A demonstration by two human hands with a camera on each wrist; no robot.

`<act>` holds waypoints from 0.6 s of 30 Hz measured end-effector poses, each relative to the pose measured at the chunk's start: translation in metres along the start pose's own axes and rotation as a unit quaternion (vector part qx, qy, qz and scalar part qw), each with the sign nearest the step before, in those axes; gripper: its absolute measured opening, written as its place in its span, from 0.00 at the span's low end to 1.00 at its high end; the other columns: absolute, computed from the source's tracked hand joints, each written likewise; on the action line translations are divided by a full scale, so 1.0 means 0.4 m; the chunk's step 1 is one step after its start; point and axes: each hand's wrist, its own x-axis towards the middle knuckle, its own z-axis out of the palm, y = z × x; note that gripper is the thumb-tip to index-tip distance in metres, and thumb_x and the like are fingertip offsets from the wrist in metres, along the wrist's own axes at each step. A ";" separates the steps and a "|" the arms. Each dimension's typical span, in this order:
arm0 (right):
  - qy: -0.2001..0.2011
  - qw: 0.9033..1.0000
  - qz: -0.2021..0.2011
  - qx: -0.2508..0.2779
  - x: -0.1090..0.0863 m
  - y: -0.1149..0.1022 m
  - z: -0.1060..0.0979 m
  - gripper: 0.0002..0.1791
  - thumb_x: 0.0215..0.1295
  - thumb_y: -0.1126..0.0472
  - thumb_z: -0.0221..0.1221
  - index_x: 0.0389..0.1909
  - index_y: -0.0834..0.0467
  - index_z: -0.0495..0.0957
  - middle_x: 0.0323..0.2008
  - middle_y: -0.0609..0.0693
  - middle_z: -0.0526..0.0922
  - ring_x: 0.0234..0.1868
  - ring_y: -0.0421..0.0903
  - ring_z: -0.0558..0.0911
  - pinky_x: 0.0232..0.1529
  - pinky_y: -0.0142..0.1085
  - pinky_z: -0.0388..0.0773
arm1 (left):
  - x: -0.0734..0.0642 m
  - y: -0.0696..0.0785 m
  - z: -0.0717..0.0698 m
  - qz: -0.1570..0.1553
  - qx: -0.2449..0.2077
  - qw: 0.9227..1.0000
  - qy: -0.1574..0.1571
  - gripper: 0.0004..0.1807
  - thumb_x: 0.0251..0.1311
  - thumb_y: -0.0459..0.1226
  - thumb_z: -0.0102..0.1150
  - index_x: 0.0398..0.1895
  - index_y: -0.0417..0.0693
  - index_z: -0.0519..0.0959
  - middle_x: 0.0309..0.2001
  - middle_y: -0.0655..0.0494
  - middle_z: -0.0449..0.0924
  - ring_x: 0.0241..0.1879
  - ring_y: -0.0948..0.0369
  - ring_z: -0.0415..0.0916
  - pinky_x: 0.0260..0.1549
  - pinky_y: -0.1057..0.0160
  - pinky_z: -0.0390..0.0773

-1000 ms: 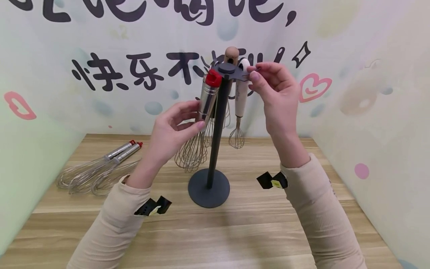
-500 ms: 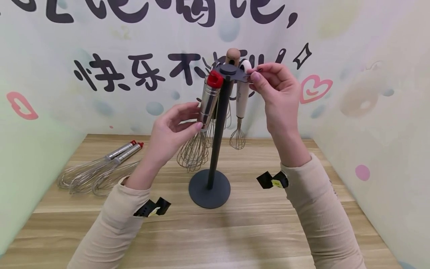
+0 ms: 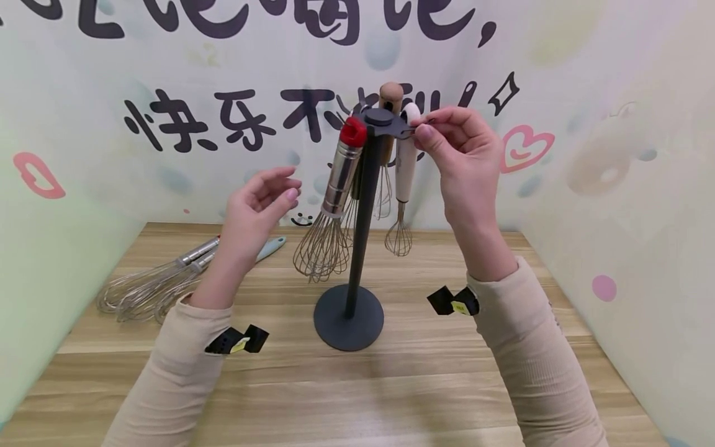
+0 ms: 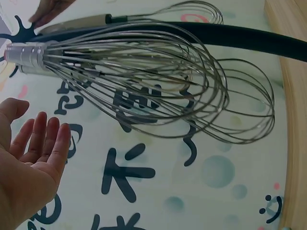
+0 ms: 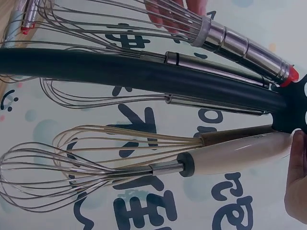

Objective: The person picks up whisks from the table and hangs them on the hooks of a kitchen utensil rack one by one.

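Observation:
A dark utensil stand [image 3: 360, 230] rises from a round base, with several whisks hung about its hooked top. A steel whisk with a red cap [image 3: 339, 186] hangs at its left, slightly tilted. My left hand [image 3: 258, 211] is apart from that whisk, fingers loosely bent and holding nothing; the left wrist view shows its bare palm. With thumb and forefinger my right hand [image 3: 468, 155] pinches a hook at the top's right side. Close to it hang a white-handled whisk [image 3: 404, 167] and a wooden-handled whisk [image 3: 391, 94]. More steel handles show behind the post in the right wrist view.
Two steel whisks [image 3: 146, 287] with red ends lie on the wooden table [image 3: 357, 397] at left, partly behind my left forearm. A light blue handle [image 3: 271, 248] pokes out beyond the left wrist. A printed wall cloth [image 3: 246, 56] stands behind the stand.
My left hand has let go of the red-capped whisk and moved left, leaving it hanging on the stand. The stand's top has turned or tipped slightly. The right hand keeps its pinch.

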 end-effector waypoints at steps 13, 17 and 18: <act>-0.006 1.000 -0.007 -0.023 -0.010 -0.013 0.002 0.15 0.55 0.78 0.61 0.27 0.54 0.81 0.27 0.44 0.87 0.30 0.38 0.84 0.36 0.28 0.83 | 0.026 -0.082 -0.098 -0.035 -0.022 0.999 -0.003 0.11 0.63 0.34 0.58 0.47 0.55 0.76 0.41 0.64 0.79 0.42 0.70 0.79 0.44 0.76 0.80; -0.006 1.000 -0.005 -0.018 -0.012 -0.012 0.003 0.14 0.56 0.78 0.60 0.28 0.53 0.81 0.27 0.44 0.87 0.30 0.38 0.84 0.36 0.28 0.83 | 0.028 -0.134 -0.145 -0.067 0.036 0.997 -0.004 0.11 0.65 0.33 0.55 0.45 0.60 0.75 0.40 0.70 0.78 0.41 0.75 0.78 0.43 0.80 0.78; -0.006 1.000 -0.005 -0.017 -0.012 -0.012 0.003 0.14 0.56 0.78 0.60 0.28 0.53 0.81 0.27 0.44 0.87 0.30 0.38 0.84 0.36 0.28 0.83 | 0.026 -0.148 -0.157 -0.076 0.058 0.995 -0.004 0.11 0.65 0.34 0.54 0.47 0.59 0.75 0.40 0.72 0.77 0.41 0.76 0.77 0.43 0.81 0.77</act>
